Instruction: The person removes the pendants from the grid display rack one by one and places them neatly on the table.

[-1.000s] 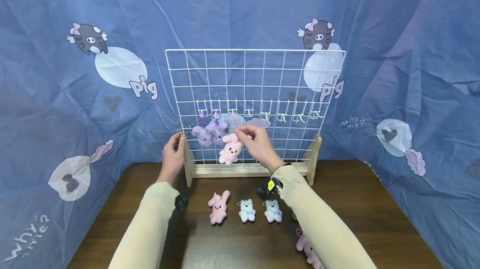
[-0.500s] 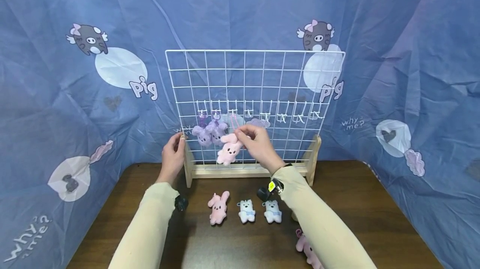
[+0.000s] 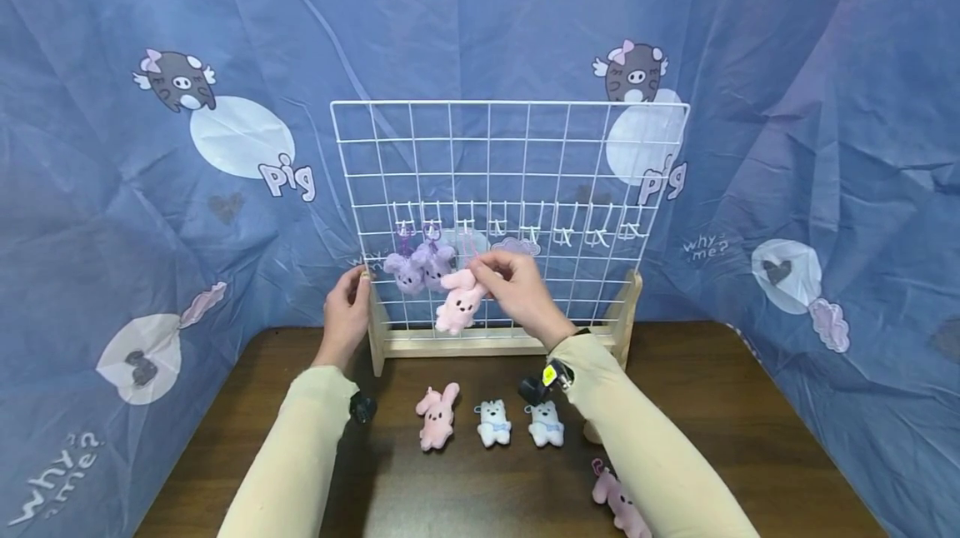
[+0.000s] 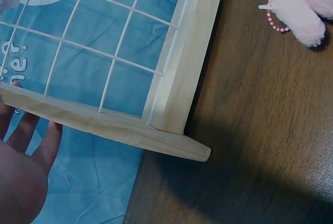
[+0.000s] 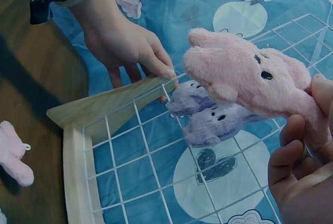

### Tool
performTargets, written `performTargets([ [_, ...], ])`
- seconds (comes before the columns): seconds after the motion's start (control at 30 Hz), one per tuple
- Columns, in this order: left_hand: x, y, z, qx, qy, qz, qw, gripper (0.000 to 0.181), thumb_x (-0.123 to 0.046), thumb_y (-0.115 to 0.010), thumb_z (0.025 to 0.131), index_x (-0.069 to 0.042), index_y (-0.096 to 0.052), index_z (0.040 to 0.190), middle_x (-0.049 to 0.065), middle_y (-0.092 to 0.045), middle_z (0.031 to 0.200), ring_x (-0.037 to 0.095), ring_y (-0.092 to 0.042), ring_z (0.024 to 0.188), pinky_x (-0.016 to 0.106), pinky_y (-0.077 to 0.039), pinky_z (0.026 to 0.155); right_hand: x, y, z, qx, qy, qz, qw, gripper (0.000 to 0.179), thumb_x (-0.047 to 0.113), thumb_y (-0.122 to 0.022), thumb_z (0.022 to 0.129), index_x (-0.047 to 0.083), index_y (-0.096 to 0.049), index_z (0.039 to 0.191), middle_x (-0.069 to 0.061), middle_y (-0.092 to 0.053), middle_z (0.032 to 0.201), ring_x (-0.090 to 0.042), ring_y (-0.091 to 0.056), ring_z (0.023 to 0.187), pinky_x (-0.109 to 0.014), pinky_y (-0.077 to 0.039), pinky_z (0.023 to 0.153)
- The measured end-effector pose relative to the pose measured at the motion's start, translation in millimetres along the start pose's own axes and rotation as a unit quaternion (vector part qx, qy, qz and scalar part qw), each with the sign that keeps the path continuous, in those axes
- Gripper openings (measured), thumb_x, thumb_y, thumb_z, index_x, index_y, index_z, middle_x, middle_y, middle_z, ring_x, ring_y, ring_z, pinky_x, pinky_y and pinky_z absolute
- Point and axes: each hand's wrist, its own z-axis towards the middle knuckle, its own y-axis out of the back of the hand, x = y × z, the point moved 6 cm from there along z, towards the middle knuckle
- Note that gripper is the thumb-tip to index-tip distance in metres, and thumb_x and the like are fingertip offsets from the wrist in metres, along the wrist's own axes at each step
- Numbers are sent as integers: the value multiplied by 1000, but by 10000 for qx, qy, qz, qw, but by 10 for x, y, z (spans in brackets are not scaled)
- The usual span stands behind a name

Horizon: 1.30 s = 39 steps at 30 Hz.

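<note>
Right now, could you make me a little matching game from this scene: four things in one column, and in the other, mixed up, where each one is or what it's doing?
1. Purple plush toys
2. White bears
3. Left hand
4. Right hand

A. Gripping a pink bunny
B. Hanging from hooks
C. Holding the rack's wooden side post
D. Lying on the table

Pairs: 1-B, 2-D, 3-C, 4-A.

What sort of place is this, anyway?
Perhaps a makeshift display corner, not clearly a shop: a blue pig-print backdrop, a white wire rack with hooks, and purple plush charms hanging there.
</note>
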Motion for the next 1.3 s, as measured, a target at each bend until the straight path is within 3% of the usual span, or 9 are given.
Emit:
performTargets([
  [0.2, -14, 3, -4, -23, -13, -12, 10000, 40, -26, -50, 113, -3, -59, 144, 18, -69, 133, 23, -60, 114, 31, -44, 97, 26, 50, -53, 30, 104, -123, 9999, 22, 17, -66, 104, 0, -78, 110, -6, -72, 95, -11, -59, 76, -23, -52, 68],
  [0.5, -3, 7, -1, -8, 5, -34, 10000, 41, -27, -50, 113, -4, -59, 145, 17, -68, 134, 25, -61, 116, 33, -44, 97, -23, 93, -173, 426, 31, -418, 9982, 21, 19, -67, 104, 3, -79, 109, -8, -75, 99, -13, -64, 79, -37, -59, 74],
  [0.77, 18, -2, 14, 1, -12, -9, 10000, 41, -28, -50, 113, -4, -59, 144, 17, -69, 133, 24, -61, 115, 31, -45, 97, -143, 161, -294, 616, -183, -555, 9964, 21, 19, -66, 105, 3, -78, 111, -9, -76, 107, -14, -66, 84, -34, -59, 75],
  [1.03, 23, -3, 18, -2, -39, -74, 10000, 41, -29, -51, 112, -5, -60, 143, 17, -69, 132, 25, -61, 116, 34, -45, 97, -222, 285, -373, 564, -53, -570, 9968, 18, 14, -67, 103, 0, -77, 107, -9, -74, 96, -12, -64, 78, -25, -56, 72],
  [1.3, 29, -4, 16, 17, -39, -42, 10000, 41, -29, -51, 112, -5, -60, 144, 17, -69, 132, 27, -61, 117, 36, -45, 98, -294, 366, -494, 655, -171, -750, 9949, 19, 19, -67, 104, 4, -79, 106, -6, -68, 88, -15, -55, 72, -24, -46, 62],
])
